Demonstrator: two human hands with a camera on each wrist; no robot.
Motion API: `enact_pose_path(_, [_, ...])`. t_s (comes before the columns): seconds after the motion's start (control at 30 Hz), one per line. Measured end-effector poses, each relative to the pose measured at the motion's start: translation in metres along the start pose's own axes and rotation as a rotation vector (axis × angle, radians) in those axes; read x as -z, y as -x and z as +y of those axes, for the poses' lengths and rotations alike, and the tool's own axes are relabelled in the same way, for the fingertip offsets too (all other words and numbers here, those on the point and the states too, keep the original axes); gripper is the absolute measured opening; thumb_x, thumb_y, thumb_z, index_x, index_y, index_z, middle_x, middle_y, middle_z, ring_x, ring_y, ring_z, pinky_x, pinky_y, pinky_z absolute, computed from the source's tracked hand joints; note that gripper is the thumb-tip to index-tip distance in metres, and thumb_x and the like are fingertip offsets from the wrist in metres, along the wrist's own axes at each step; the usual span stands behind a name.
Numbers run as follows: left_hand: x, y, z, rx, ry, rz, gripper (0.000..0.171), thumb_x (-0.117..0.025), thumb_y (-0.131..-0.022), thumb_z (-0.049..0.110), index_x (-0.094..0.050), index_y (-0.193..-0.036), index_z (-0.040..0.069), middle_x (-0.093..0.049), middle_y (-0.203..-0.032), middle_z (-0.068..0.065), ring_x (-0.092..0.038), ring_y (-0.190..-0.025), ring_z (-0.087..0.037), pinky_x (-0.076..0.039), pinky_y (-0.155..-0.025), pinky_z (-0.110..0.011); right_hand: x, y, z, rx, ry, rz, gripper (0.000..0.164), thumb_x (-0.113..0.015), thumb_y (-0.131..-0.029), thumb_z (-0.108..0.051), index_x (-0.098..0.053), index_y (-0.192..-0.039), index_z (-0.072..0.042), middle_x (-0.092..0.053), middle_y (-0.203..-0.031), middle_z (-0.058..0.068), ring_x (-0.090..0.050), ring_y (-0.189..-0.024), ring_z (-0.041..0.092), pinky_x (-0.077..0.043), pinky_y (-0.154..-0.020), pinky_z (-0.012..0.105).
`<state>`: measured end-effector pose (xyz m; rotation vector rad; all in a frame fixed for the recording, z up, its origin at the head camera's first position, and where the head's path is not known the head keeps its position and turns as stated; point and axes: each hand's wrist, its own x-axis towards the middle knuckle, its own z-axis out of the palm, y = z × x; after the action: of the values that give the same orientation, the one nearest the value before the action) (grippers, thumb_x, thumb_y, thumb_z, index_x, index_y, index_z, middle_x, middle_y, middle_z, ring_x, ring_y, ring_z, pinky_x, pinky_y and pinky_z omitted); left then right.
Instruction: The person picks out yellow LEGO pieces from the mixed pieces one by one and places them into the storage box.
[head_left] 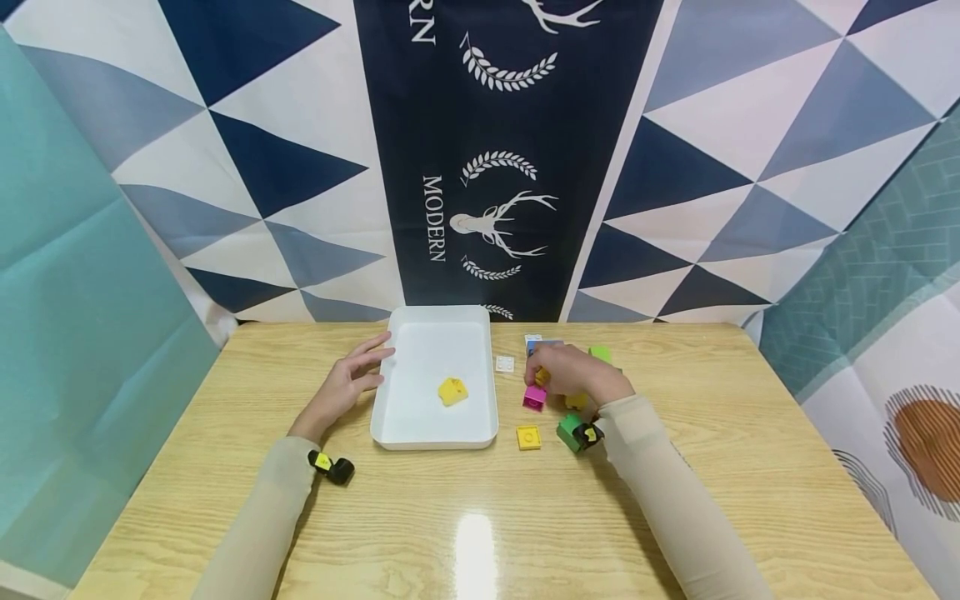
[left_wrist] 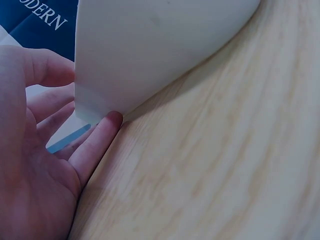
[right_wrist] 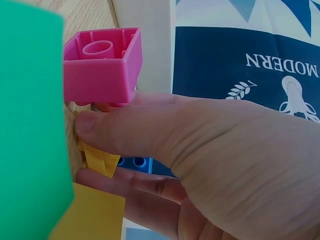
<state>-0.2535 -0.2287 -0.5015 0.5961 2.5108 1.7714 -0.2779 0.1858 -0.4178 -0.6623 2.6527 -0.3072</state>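
Note:
My left hand [head_left: 348,385] rests against the left wall of a white tray [head_left: 435,435]. Its fingers, spread and slightly bent, touch the tray's outer side, as the left wrist view also shows. A yellow piece [head_left: 452,391] lies inside the tray. To the right of it, my right hand [head_left: 573,371] reaches down among toy building blocks and pinches a yellow block [right_wrist: 101,159] between thumb and fingers, partly hidden by them. Right by the thumb is a pink block [right_wrist: 97,80], its hollow underside showing. A blue block [head_left: 547,344] lies just beyond the fingers.
Near the right hand lie a flat yellow block [head_left: 528,437], a green block [head_left: 570,432], a lime block [head_left: 600,353] and a white block [head_left: 505,364]. Another yellow block [head_left: 576,402] sits beneath the wrist. Patterned cloth [head_left: 480,167] hangs behind the wooden table [head_left: 405,525].

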Motion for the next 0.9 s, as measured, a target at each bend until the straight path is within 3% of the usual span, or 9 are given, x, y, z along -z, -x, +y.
enact_pose_path(0.3, [0.001, 0.000, -0.001, 0.011, 0.021, -0.009, 0.049, -0.062, -0.107, -0.006, -0.060, -0.156, -0.011, -0.033, -0.184, -0.025, -0.032, -0.171, -0.050, -0.039, -0.118, 0.000, 0.002, 0.001, -0.001, 0.010, 0.006, -0.012, 0.033, -0.076, -0.098, 0.008, -0.083, -0.112, -0.021, -0.071, -0.132, 0.009, -0.060, -0.118, 0.031, -0.058, -0.107, 0.048])
enact_pose_path(0.4, [0.001, 0.000, -0.001, 0.011, 0.007, -0.008, 0.048, -0.062, -0.108, -0.006, -0.060, -0.156, -0.010, -0.034, -0.184, -0.025, -0.033, -0.171, -0.050, -0.043, -0.128, -0.013, 0.003, 0.002, -0.001, 0.008, -0.004, -0.013, 0.032, -0.076, -0.098, 0.006, -0.084, -0.112, -0.022, -0.072, -0.130, 0.008, -0.060, -0.117, 0.030, -0.059, -0.107, 0.048])
enact_pose_path(0.57, [0.001, -0.001, -0.001, 0.012, -0.016, -0.007, 0.048, -0.062, -0.108, -0.005, -0.060, -0.156, -0.010, -0.034, -0.184, -0.025, -0.035, -0.170, -0.051, -0.039, -0.137, -0.051, 0.008, 0.002, -0.003, 0.009, -0.038, -0.019, 0.029, -0.078, -0.100, 0.002, -0.086, -0.111, -0.023, -0.072, -0.129, 0.007, -0.061, -0.115, 0.028, -0.062, -0.105, 0.046])
enact_pose_path(0.7, [0.001, -0.001, 0.000, 0.013, -0.020, -0.006, 0.048, -0.062, -0.108, -0.005, -0.060, -0.156, -0.011, -0.034, -0.184, -0.025, -0.035, -0.170, -0.052, -0.035, -0.135, -0.060, 0.013, 0.004, -0.005, 0.025, -0.037, -0.019, 0.025, -0.081, -0.099, -0.002, -0.088, -0.109, -0.024, -0.072, -0.126, 0.007, -0.061, -0.113, 0.028, -0.062, -0.104, 0.047])
enact_pose_path(0.8, [0.000, -0.001, 0.001, 0.016, -0.020, -0.003, 0.048, -0.062, -0.108, -0.005, -0.060, -0.155, -0.010, -0.035, -0.184, -0.025, -0.034, -0.170, -0.052, -0.038, -0.135, -0.054, 0.018, 0.005, -0.005, 0.049, -0.011, -0.009, 0.025, -0.081, -0.098, -0.001, -0.088, -0.109, -0.022, -0.073, -0.123, 0.007, -0.062, -0.109, 0.027, -0.062, -0.102, 0.045])
enact_pose_path(0.9, [0.000, -0.001, 0.001, 0.018, -0.010, -0.003, 0.048, -0.062, -0.108, -0.005, -0.060, -0.155, -0.010, -0.034, -0.184, -0.025, -0.033, -0.170, -0.051, -0.043, -0.134, -0.030, 0.023, 0.005, -0.005, 0.080, 0.029, 0.006, 0.023, -0.080, -0.097, -0.001, -0.088, -0.109, -0.019, -0.073, -0.119, 0.007, -0.062, -0.103, 0.026, -0.062, -0.096, 0.042])
